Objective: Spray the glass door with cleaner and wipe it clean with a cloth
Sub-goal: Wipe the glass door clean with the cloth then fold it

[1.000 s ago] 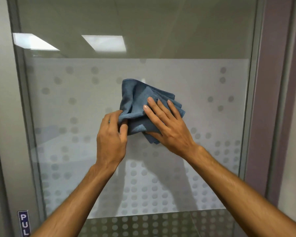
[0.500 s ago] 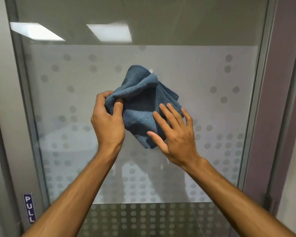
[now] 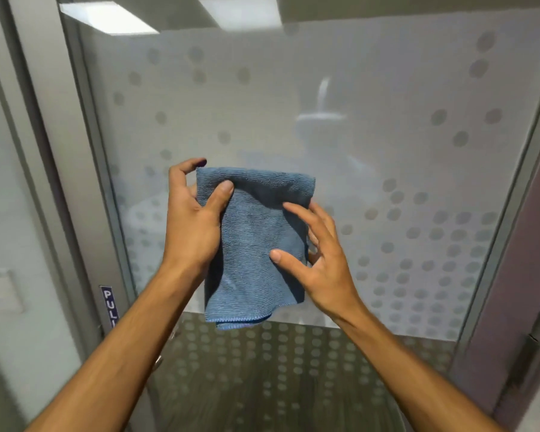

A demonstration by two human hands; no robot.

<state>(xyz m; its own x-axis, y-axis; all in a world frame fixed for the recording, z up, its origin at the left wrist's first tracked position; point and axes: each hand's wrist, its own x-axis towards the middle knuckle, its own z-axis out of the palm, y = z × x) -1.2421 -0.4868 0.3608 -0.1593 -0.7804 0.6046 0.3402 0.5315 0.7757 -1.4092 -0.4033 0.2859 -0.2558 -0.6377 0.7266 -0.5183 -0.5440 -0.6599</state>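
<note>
Blue microfibre fills the middle of the head view: the cloth [image 3: 256, 247] hangs folded in front of the glass door [image 3: 371, 145], its doubled top edge level and its loose hems dangling below. I read this as a refold, made to turn up a flat pad before wiping.

My left hand [image 3: 194, 219] pinches the upper left corner of the cloth, thumb on the near face and fingers curled behind, so the fabric hangs from that one point and drapes straight. My right hand [image 3: 321, 260] is spread, thumb and forefinger resting lightly on the near face by the right edge and the other fingers reaching behind it; to me it seems to be steadying or smoothing the fold, not gripping it.

I cannot tell whether the cloth touches the pane; it seems held just short of it. Frosted film with rows of dots covers the pane, and ceiling lights [image 3: 106, 17] reflect near the top. A small blue PULL label [image 3: 109, 305] sits on the frame at the left. No spray bottle shows, and I cannot make out wet cleaner on the glass, so how far the wiping has got I cannot judge.
</note>
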